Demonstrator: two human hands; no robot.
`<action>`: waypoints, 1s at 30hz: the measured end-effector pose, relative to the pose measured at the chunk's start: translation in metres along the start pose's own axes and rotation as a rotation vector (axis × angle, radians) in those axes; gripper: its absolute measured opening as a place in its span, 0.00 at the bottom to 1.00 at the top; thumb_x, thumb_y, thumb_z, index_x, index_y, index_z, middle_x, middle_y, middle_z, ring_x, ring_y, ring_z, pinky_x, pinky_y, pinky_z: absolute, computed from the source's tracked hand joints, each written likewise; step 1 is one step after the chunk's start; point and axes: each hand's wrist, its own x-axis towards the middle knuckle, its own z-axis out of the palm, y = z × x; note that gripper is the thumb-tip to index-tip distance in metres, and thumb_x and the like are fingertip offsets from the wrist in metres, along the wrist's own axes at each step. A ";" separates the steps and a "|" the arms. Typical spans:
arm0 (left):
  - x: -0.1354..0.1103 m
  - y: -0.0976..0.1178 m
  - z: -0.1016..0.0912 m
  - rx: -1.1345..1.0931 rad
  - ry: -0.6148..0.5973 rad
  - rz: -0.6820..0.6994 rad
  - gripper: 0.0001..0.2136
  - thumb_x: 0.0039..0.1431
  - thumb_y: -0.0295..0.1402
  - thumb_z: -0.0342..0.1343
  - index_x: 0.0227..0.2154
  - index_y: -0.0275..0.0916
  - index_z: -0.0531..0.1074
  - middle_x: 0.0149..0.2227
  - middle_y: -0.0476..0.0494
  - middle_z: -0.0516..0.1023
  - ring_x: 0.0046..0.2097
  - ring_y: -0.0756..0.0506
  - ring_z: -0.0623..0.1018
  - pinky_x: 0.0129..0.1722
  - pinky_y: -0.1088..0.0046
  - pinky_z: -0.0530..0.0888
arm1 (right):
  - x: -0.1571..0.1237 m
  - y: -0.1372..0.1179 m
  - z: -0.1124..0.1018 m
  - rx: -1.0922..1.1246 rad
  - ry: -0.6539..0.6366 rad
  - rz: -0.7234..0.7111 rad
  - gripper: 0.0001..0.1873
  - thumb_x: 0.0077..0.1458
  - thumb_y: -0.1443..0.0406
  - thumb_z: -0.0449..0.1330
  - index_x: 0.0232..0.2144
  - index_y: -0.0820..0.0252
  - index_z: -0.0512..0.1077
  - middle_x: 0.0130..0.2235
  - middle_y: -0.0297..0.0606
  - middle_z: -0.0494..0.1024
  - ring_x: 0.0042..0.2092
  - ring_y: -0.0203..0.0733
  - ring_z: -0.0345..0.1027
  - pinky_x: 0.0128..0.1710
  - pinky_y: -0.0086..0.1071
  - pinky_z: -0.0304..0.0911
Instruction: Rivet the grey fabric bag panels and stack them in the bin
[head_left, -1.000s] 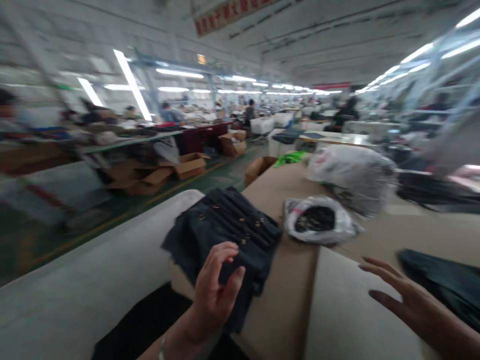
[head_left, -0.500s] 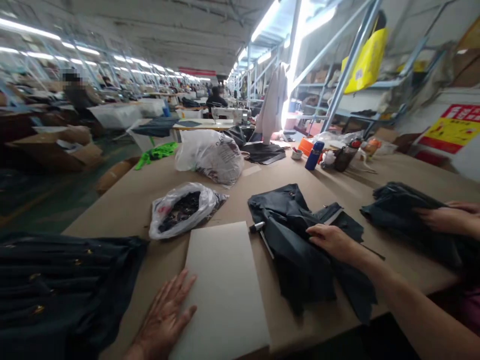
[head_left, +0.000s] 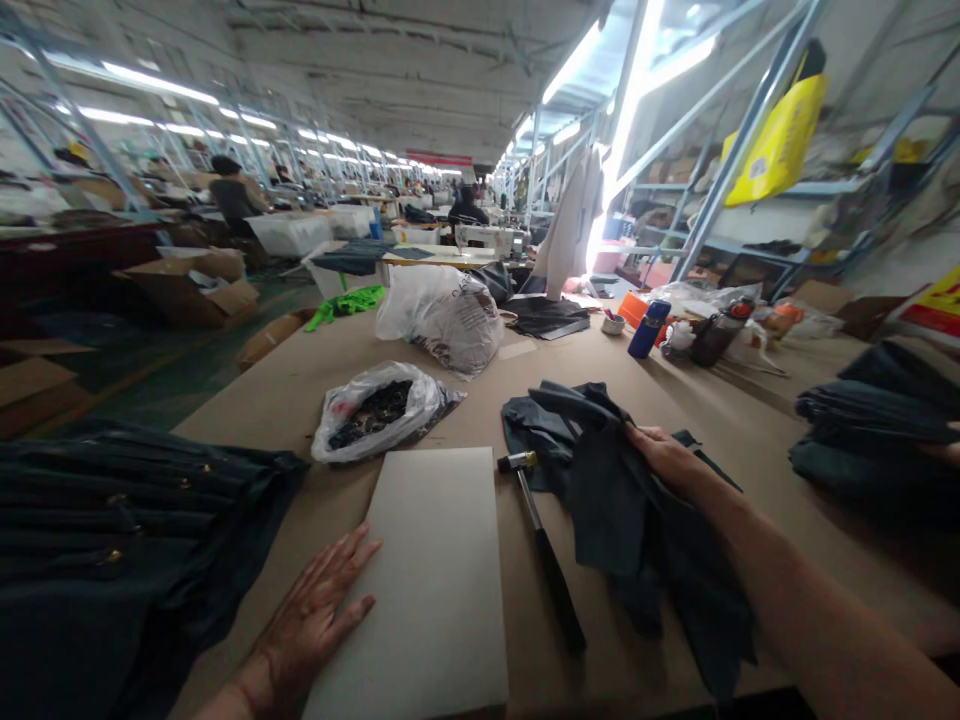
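My left hand point(head_left: 315, 612) lies flat and open on the brown table, its fingertips touching the left edge of a grey board point(head_left: 431, 570). My right hand point(head_left: 667, 458) grips a dark garment point(head_left: 607, 490) lying in a heap to the right of the board. A small hammer point(head_left: 541, 545) with a black handle lies between the board and the garment, its head pointing away from me. To my left sits a pile of dark garments point(head_left: 112, 520) with small brass parts on them.
A clear plastic bag of dark small parts point(head_left: 379, 408) and a bigger filled bag point(head_left: 450, 315) lie further back. Bottles and cups point(head_left: 679, 330) stand at the right rear. Another dark garment stack point(head_left: 874, 420) sits far right. Cardboard boxes point(head_left: 187, 285) line the aisle.
My view swung right from the left pile to the table's middle. My right hand lifted the dark garment, which uncovered the hammer. My left hand came to rest beside the board.
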 end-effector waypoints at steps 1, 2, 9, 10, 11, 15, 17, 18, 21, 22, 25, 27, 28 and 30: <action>0.000 -0.001 0.002 -0.003 0.018 -0.002 0.24 0.60 0.44 0.44 0.59 0.47 0.60 0.64 0.43 0.56 0.63 0.39 0.59 0.60 0.54 0.58 | -0.003 -0.006 -0.010 0.076 0.023 0.003 0.31 0.60 0.47 0.39 0.31 0.63 0.71 0.29 0.40 0.75 0.33 0.45 0.69 0.30 0.32 0.63; -0.001 -0.002 0.004 -0.004 0.034 -0.002 0.24 0.61 0.44 0.43 0.59 0.47 0.60 0.64 0.43 0.56 0.63 0.39 0.59 0.60 0.53 0.58 | -0.007 -0.015 -0.016 0.103 0.058 -0.008 0.31 0.58 0.44 0.41 0.28 0.62 0.70 0.26 0.40 0.74 0.31 0.44 0.68 0.28 0.32 0.61; 0.007 0.002 -0.011 -0.188 0.128 0.021 0.19 0.55 0.44 0.54 0.47 0.43 0.72 0.56 0.40 0.69 0.58 0.37 0.67 0.56 0.55 0.66 | -0.035 -0.090 0.050 0.239 -0.001 -0.206 0.25 0.58 0.47 0.47 0.22 0.60 0.63 0.23 0.35 0.67 0.26 0.37 0.59 0.27 0.31 0.55; 0.013 0.010 -0.018 -0.296 0.166 -0.028 0.14 0.54 0.43 0.55 0.40 0.42 0.75 0.51 0.40 0.73 0.57 0.37 0.67 0.56 0.54 0.66 | -0.037 -0.098 0.067 0.422 -0.051 -0.125 0.25 0.57 0.46 0.50 0.23 0.60 0.65 0.23 0.34 0.68 0.25 0.36 0.60 0.26 0.30 0.56; 0.021 0.020 -0.025 -0.427 0.171 -0.064 0.12 0.55 0.42 0.54 0.35 0.41 0.75 0.48 0.40 0.75 0.55 0.37 0.69 0.56 0.55 0.65 | -0.039 -0.105 0.084 0.630 -0.088 -0.023 0.24 0.55 0.45 0.52 0.25 0.60 0.67 0.24 0.34 0.70 0.26 0.37 0.63 0.27 0.30 0.59; 0.059 0.064 -0.049 -1.253 -0.023 -0.383 0.26 0.55 0.45 0.55 0.54 0.38 0.62 0.51 0.35 0.71 0.45 0.42 0.75 0.42 0.65 0.74 | -0.043 -0.133 0.137 1.317 -0.197 0.312 0.24 0.55 0.46 0.51 0.39 0.58 0.71 0.40 0.40 0.78 0.40 0.47 0.72 0.43 0.40 0.68; 0.072 0.079 -0.058 -1.562 -0.119 -0.481 0.26 0.55 0.44 0.56 0.54 0.37 0.63 0.52 0.36 0.72 0.46 0.43 0.75 0.45 0.67 0.73 | -0.041 -0.144 0.151 1.422 -0.251 0.333 0.25 0.56 0.47 0.48 0.43 0.57 0.71 0.44 0.40 0.77 0.44 0.49 0.72 0.48 0.44 0.66; 0.076 0.082 -0.062 -1.682 -0.173 -0.502 0.23 0.56 0.43 0.55 0.52 0.37 0.65 0.51 0.37 0.72 0.48 0.43 0.75 0.47 0.66 0.72 | -0.038 -0.149 0.154 1.420 -0.238 0.312 0.26 0.57 0.47 0.47 0.45 0.56 0.70 0.45 0.40 0.76 0.46 0.49 0.71 0.49 0.46 0.66; 0.079 0.082 -0.071 -1.896 -0.236 -0.487 0.18 0.60 0.42 0.52 0.48 0.38 0.70 0.50 0.40 0.74 0.52 0.43 0.73 0.54 0.66 0.68 | -0.028 -0.160 0.147 1.292 -0.095 0.223 0.32 0.57 0.43 0.43 0.51 0.56 0.67 0.49 0.41 0.74 0.51 0.51 0.67 0.50 0.48 0.65; 0.080 0.079 -0.073 -1.943 -0.246 -0.475 0.19 0.60 0.44 0.51 0.48 0.38 0.71 0.50 0.40 0.74 0.53 0.43 0.72 0.55 0.66 0.67 | -0.024 -0.163 0.142 1.212 -0.040 0.195 0.34 0.57 0.41 0.42 0.52 0.56 0.66 0.50 0.42 0.73 0.52 0.52 0.67 0.50 0.47 0.66; 0.083 0.070 -0.081 -2.081 -0.329 -0.487 0.27 0.59 0.53 0.46 0.51 0.36 0.69 0.51 0.38 0.74 0.55 0.42 0.70 0.57 0.65 0.65 | -0.015 -0.172 0.128 1.008 0.108 0.111 0.35 0.56 0.41 0.46 0.55 0.56 0.64 0.52 0.40 0.72 0.54 0.53 0.64 0.52 0.43 0.65; 0.085 0.069 -0.091 -2.121 -0.363 -0.507 0.33 0.57 0.58 0.43 0.54 0.36 0.67 0.51 0.37 0.73 0.55 0.40 0.70 0.56 0.62 0.66 | -0.014 -0.177 0.130 0.967 0.138 0.052 0.34 0.54 0.43 0.52 0.56 0.55 0.64 0.53 0.39 0.71 0.56 0.53 0.62 0.54 0.40 0.63; 0.085 0.071 -0.098 -2.086 -0.352 -0.479 0.34 0.56 0.59 0.42 0.55 0.37 0.66 0.52 0.37 0.73 0.55 0.39 0.70 0.56 0.61 0.66 | -0.013 -0.179 0.134 0.961 0.150 0.036 0.34 0.53 0.43 0.54 0.56 0.55 0.64 0.53 0.39 0.71 0.56 0.53 0.61 0.54 0.39 0.63; 0.082 0.084 -0.118 -1.938 -0.317 -0.347 0.34 0.54 0.59 0.45 0.56 0.38 0.65 0.52 0.38 0.72 0.55 0.38 0.70 0.55 0.60 0.66 | -0.013 -0.180 0.148 0.902 0.211 0.048 0.35 0.55 0.42 0.51 0.56 0.57 0.63 0.53 0.40 0.71 0.55 0.52 0.62 0.53 0.38 0.63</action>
